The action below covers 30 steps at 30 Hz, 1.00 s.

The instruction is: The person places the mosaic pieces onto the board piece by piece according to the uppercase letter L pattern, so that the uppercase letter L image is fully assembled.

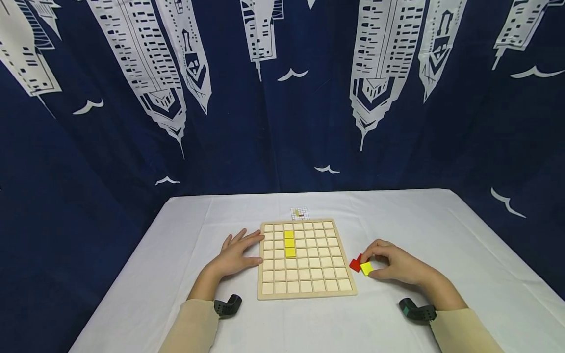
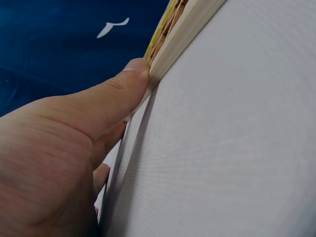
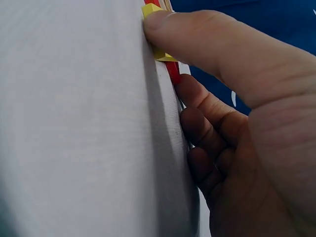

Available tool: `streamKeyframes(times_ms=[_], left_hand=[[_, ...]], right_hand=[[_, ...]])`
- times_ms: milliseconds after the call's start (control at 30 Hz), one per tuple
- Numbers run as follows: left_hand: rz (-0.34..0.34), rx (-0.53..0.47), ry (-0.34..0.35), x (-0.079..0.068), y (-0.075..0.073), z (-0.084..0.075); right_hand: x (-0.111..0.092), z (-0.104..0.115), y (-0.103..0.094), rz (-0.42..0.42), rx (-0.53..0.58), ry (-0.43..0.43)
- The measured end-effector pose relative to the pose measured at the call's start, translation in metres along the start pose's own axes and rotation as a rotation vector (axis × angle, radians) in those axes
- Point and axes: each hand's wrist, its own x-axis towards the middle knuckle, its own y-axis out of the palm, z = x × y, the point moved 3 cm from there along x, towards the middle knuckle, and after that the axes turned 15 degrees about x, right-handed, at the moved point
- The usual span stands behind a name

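A wooden grid board (image 1: pixel 306 296) lies on the table, with three yellow square tiles (image 1: pixel 289 243) in a column of its cells. Spread along the board's left edge is my left hand (image 1: pixel 235 257); in the left wrist view its thumb (image 2: pixel 123 89) touches the wooden rim. To the right of the board, my right hand (image 1: pixel 400 264) pinches a loose yellow tile (image 1: pixel 366 268) between thumb and forefinger. Red tiles (image 1: pixel 355 265) lie right beside it, partly covered by the fingers. The right wrist view has the thumb (image 3: pixel 197 39) against the yellow tile's side.
Beyond the board's far edge lies a small card (image 1: pixel 299 213) printed with a coloured grid pattern. A white cloth (image 1: pixel 212 215) covers the table. Behind it hangs a dark blue curtain (image 1: pixel 273 137) with white buildings and birds.
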Motion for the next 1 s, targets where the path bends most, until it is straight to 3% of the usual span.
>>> streamKeyframes(times_ms=[267, 567, 1000], left_hand=[[-0.002, 0.004, -0.005, 0.0, 0.0, 0.001], [0.003, 0.006, 0.002, 0.0, 0.0, 0.0], [0.008, 0.017, 0.003, 0.0, 0.0, 0.001]], right_hand=[[0.003, -0.002, 0.002, -0.052, -0.057, 0.032], [0.003, 0.006, 0.0, -0.083, -0.036, 0.043], [0.023, 0.02, 0.005, -0.115, -0.036, 0.117]])
